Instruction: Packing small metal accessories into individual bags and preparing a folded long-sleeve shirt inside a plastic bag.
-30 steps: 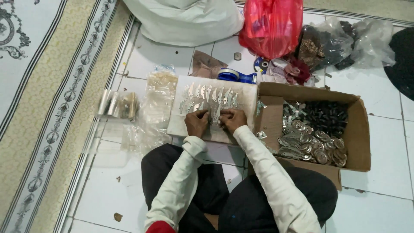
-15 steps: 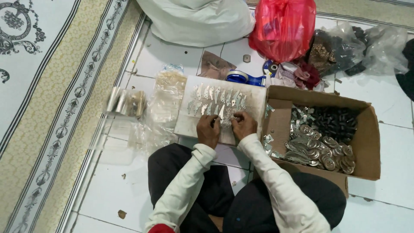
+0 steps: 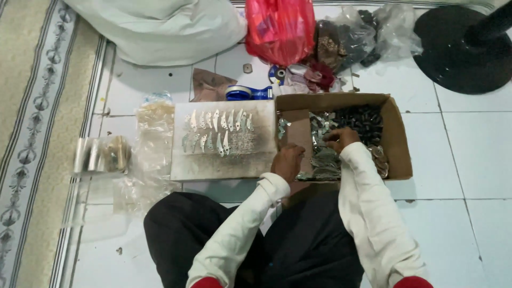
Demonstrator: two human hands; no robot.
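Head view: board (image 3: 224,160) with rows of metal blades (image 3: 218,133) at 9 o'clock of left hand (image 3: 288,162), loosely curled, grip unclear. Right hand (image 3: 341,140) digs into box (image 3: 397,138) parts, grasp hidden. Picking step; next needs one piece singled out.

Both hands are off the board now: right hand (image 3: 341,138) reaches into the cardboard box (image 3: 397,133), left hand (image 3: 288,161) rests at its near-left corner.

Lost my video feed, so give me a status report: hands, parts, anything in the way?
Right hand in cardboard box, on the metal pieces. Left hand at the box's near edge. Board holds rows of blades. Nothing blocking.
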